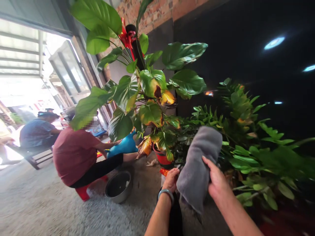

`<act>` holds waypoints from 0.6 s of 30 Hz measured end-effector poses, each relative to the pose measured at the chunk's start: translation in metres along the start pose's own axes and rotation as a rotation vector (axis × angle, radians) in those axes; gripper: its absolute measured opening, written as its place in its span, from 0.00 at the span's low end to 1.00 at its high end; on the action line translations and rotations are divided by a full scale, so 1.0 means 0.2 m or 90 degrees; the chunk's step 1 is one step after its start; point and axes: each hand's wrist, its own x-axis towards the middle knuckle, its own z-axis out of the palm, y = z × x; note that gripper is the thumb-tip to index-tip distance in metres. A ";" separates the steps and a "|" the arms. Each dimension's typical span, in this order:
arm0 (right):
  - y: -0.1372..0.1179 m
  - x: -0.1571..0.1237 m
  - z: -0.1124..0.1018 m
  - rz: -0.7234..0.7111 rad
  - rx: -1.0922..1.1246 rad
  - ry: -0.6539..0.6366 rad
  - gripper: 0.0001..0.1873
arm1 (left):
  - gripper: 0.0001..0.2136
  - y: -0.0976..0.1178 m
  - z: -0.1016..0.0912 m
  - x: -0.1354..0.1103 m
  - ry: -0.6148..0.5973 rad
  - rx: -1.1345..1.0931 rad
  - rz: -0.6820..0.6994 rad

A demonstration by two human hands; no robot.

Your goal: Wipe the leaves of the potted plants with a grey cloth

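A folded grey towel [200, 170] hangs upright in front of the plants. My right hand [216, 180] grips its right side, thumb lying across the cloth. My left hand [170, 180], with a bangle on the wrist, is closed just left of the towel; what its fingers hold, if anything, is hidden. Close beyond the left hand stands a red pot [162, 158] with a large broad-leaved plant [150, 113], some of its leaves yellow and brown. Leafy green plants [248, 157] rise behind and right of the towel.
On the left, a person in a dark red shirt [73, 152] sits on a red stool [83, 192], a blue item [123, 146] at their hands. Near that person is a grey basin [119, 186] on the concrete floor. Another person [36, 131] sits farther back. A dark glossy wall [236, 55] stands behind.
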 end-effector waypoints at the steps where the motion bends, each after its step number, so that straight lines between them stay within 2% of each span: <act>1: 0.05 0.03 -0.05 0.066 -0.013 0.022 0.10 | 0.10 0.01 0.00 0.00 0.007 -0.005 -0.009; 4: 0.21 0.01 -0.17 0.228 -0.034 0.042 0.11 | 0.12 0.02 0.01 0.00 0.016 -0.009 -0.026; 6: 0.25 -0.05 -0.18 0.255 -0.029 0.028 0.11 | 0.13 0.02 0.02 0.00 0.017 -0.004 -0.021; 8: 0.20 -0.12 -0.13 0.197 -0.021 0.004 0.13 | 0.11 0.02 0.03 -0.01 0.017 -0.004 -0.009; 10: 0.10 -0.15 -0.04 0.084 -0.008 -0.012 0.15 | 0.10 0.02 0.04 -0.02 0.017 -0.006 -0.003; 12: 0.00 -0.13 0.02 -0.017 0.016 -0.019 0.14 | 0.09 0.02 0.04 -0.03 0.020 0.001 -0.011; 13: -0.03 -0.11 0.04 -0.035 0.028 -0.020 0.13 | 0.08 0.02 0.04 -0.03 0.019 0.006 -0.016; 15: -0.03 -0.05 0.02 0.016 0.039 -0.008 0.10 | 0.08 0.01 0.03 -0.02 0.013 0.004 -0.022; 17: 0.04 0.00 -0.05 0.119 0.016 0.026 0.08 | 0.09 0.01 0.02 0.00 0.009 -0.011 -0.025; 18: 0.10 0.01 -0.10 0.128 -0.010 0.028 0.09 | 0.10 0.00 0.01 0.00 0.010 -0.018 -0.027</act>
